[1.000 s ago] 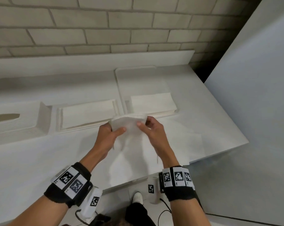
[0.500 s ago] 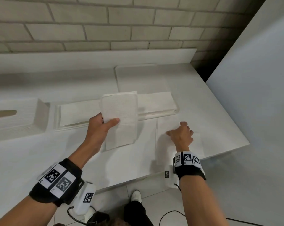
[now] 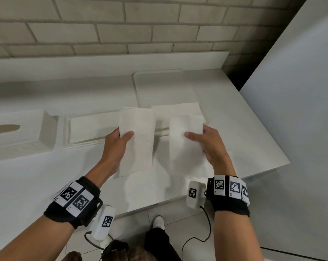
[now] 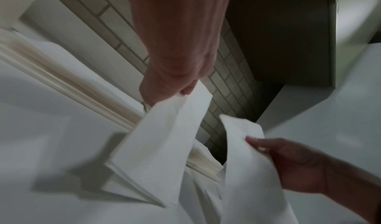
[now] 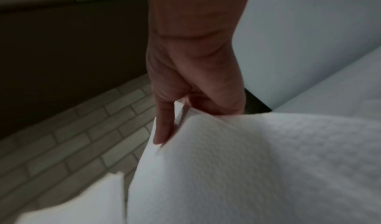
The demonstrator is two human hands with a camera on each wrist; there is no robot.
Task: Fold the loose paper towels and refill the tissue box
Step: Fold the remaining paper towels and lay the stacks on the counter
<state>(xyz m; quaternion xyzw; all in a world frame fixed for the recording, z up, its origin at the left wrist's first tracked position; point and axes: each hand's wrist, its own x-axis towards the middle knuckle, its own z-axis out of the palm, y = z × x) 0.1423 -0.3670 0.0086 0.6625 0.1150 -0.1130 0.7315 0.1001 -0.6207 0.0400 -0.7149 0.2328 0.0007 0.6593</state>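
Observation:
My left hand (image 3: pixel 120 140) pinches a folded white paper towel (image 3: pixel 138 140) by its upper left edge, holding it up over the white table (image 3: pixel 37 172). My right hand (image 3: pixel 204 142) pinches a second, looser paper towel (image 3: pixel 184 147) lifted off the table beside it. In the left wrist view the folded towel (image 4: pixel 163 146) hangs from my thumb and fingers, and the other towel (image 4: pixel 247 162) is to its right. The right wrist view shows that towel (image 5: pixel 237 170) draped under my thumb. The tissue box (image 3: pixel 16 132) with its oval slot stands at far left.
A flat tray (image 3: pixel 65 132) with folded towels (image 3: pixel 91 127) lies next to the box. Another stack of towels (image 3: pixel 176 110) rests on a second tray (image 3: pixel 159 81) behind my hands. A brick wall (image 3: pixel 121 25) backs the table; a white panel (image 3: pixel 300 110) stands right.
My left hand kept the folded towel raised. My right hand, which was down flat on the table at the right, has picked up another towel and lifted it beside the first.

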